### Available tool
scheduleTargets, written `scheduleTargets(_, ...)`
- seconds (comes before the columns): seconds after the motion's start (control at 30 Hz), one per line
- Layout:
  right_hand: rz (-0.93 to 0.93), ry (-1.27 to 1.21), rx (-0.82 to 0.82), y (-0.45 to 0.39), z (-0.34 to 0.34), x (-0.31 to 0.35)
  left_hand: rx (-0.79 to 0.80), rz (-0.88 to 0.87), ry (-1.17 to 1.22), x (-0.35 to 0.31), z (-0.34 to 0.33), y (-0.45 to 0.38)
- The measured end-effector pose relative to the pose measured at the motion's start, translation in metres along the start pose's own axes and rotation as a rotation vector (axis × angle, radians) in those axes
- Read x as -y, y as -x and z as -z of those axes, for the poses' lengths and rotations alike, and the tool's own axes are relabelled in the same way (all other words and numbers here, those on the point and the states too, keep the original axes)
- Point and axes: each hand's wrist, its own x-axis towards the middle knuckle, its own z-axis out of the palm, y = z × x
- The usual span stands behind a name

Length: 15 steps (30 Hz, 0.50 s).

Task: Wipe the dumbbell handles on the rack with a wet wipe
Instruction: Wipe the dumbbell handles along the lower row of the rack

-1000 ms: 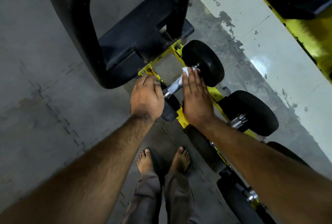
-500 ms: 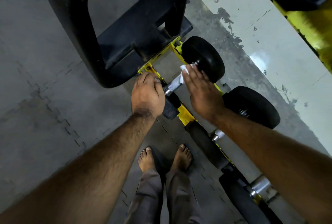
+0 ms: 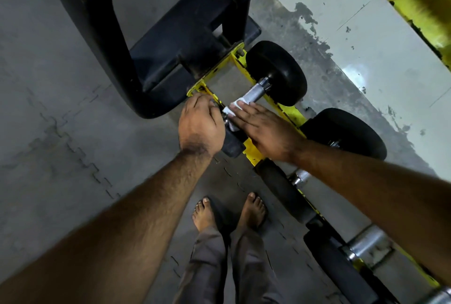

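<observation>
Right hand (image 3: 263,128) lies flat, fingers straight and together, pressing the wet wipe (image 3: 233,109) down onto the handle (image 3: 253,93) of the end dumbbell. The wipe sits under our fingertips, at the near end of the bar; bare knurled metal shows beyond them, up to the far black weight (image 3: 277,71).

Left hand (image 3: 200,125) is curled over the near weight (image 3: 231,143) of the same dumbbell, just beside the wiping hand. It looks like a steadying hold; we cannot tell how tightly the fingers close, as the back of the hand hides them.

The dumbbell rests across the yellow rack (image 3: 252,151), with more dumbbells along it behind the right wrist. The next handle (image 3: 301,175) shows just under the forearm.

Notes for doing this step well:
- A flat palm only cleans the top face. We judge the wipe should wrap round the bar so the underside gets covered.
- Stroke the full length, toward the far weight, since knurling traps grime.
- Keep the left hand firm so the dumbbell does not roll on the rails.
- Watch our bare toes (image 3: 203,204) below the rack.
</observation>
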Motion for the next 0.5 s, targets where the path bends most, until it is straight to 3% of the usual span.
scheduleTargets(0.13,0.095,0.086,-0.043,0.003,-0.004,-0.002,-0.002,0.005,0.005,0.001,-0.001,0.001)
scheduleTargets(0.33,-0.301,-0.227,-0.356,-0.009,-0.016,0.009,-0.006,-0.035,0.016,-0.001,0.001,0.001)
scheduleTargets(0.5,-0.291,-0.297,-0.425,-0.014,0.002,0.023,-0.004,-0.015,0.021,-0.003,0.002,0.001)
